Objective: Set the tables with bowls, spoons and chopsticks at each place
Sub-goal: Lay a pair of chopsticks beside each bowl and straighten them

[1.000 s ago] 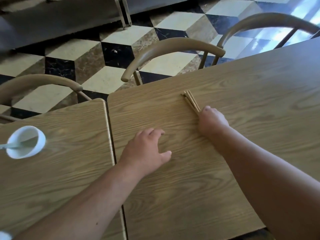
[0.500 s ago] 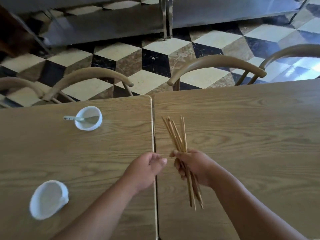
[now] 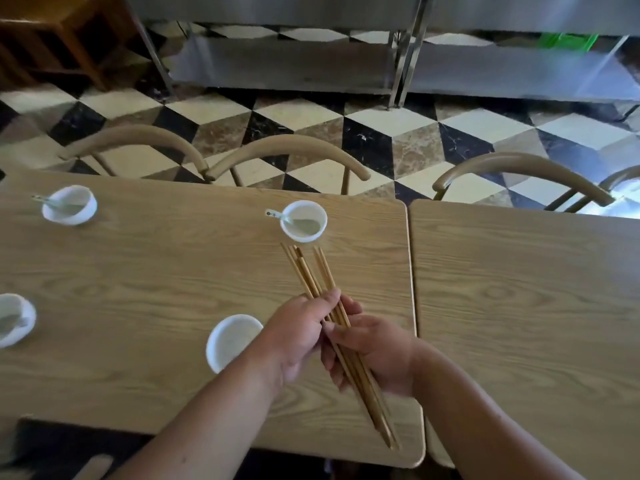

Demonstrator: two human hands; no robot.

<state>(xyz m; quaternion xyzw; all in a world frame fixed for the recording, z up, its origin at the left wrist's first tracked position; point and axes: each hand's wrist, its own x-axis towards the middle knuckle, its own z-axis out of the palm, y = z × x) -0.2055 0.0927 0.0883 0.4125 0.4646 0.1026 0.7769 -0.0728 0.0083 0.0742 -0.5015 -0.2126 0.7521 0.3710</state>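
Both grips are grasping one bundle of chopsticks (image 3: pixel 310 276) above the counter (image 3: pixel 166 271), the left grip (image 3: pixel 298 336) pinching, the right grip (image 3: pixel 378 353) curling around them.

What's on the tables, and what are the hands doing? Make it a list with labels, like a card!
hands: left hand and right hand, both holding the chopsticks
chopsticks: one bundle, over the left table, none laid down yet
bowls: four white, all on the left table: far left bowl, far right bowl, near left bowl, near right bowl
spoons: far left spoon and far right spoon, one in each far bowl; near bowls unclear
right table: beside the left one, thin gap between
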